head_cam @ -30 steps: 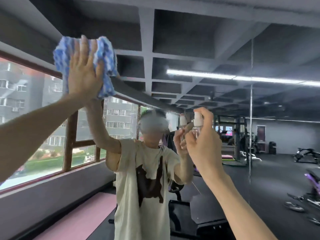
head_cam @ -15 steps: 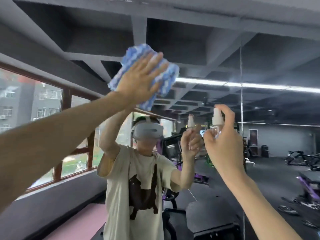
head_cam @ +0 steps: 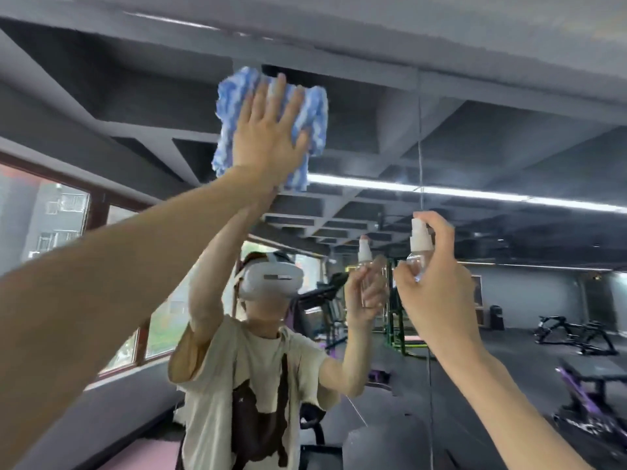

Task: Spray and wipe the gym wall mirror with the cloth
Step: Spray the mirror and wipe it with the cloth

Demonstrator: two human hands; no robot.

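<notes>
hands: I count two, left hand [head_cam: 268, 140] upper centre, right hand [head_cam: 437, 286] right of centre.
cloth [head_cam: 229, 110]: one, upper centre.
spray bottle [head_cam: 420, 237]: one, right of centre.
mirror [head_cam: 509, 137]: I make out two panels, with one seam [head_cam: 421, 157].
light strip [head_cam: 475, 195]: one, reflected, at right.

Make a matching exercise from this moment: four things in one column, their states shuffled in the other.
1 blue-and-white fluffy cloth
2 clear plastic spray bottle with white nozzle
3 left hand
4 right hand

A grips the bottle
B flat, fingers straight
C between palm and gym wall mirror, high up
D upright, nozzle on top

Pairs: 1-C, 2-D, 3-B, 4-A
</notes>
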